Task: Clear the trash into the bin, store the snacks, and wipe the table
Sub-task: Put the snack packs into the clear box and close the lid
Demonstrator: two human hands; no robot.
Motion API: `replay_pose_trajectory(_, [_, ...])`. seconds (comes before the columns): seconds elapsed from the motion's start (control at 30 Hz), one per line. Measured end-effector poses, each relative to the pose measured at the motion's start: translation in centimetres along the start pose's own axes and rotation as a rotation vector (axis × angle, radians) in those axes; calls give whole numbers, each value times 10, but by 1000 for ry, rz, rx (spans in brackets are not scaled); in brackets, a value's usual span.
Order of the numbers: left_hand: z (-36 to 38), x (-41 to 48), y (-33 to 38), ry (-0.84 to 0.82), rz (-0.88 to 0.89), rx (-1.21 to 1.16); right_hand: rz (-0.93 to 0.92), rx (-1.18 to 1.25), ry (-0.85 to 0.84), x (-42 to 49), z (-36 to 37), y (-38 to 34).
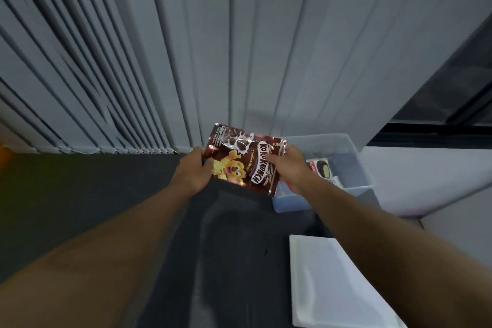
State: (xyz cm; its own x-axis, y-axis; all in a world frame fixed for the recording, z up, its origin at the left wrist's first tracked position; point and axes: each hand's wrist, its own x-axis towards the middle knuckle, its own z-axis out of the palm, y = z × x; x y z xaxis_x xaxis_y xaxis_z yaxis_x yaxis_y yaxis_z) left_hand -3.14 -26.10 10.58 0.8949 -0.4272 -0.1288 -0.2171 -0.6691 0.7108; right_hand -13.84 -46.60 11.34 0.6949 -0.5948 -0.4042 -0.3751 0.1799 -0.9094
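Head view: both hands hold a brown cereal packet (pixel 246 160) in the air above the far edge of the dark bench (pixel 106 194). The left hand (pixel 193 170) grips its left edge, and the right hand (pixel 288 165) pinches its right edge, fingers (pixel 272 159) curled on the foil. Just right of it stands a clear storage box (pixel 354 152) with a wrapped snack (pixel 320 168) inside. To store the packet well, I would carry it over the rim and lay it flat beside that snack before letting go. The right hand hides part of the box's floor. I cannot tell whether the white flat thing (pixel 332 282) nearby is a cloth or a tray.
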Motion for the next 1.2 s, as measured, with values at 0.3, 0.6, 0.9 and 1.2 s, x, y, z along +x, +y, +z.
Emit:
replay_pose_trajectory(0.3, [56, 15, 67, -188, 286, 20, 9, -37, 158, 15, -87, -11])
replay_pose_trajectory(0.6, [97, 39, 77, -256, 344, 295, 44, -287, 267, 40, -138, -10])
replay_pose_trajectory(0.9, [131, 60, 71, -294, 376, 593, -6, -869, 97, 90, -137, 24])
replay_pose_trajectory(1.2, [155, 76, 76, -238, 376, 436, -43, -1036, -16, 109, -105, 72])
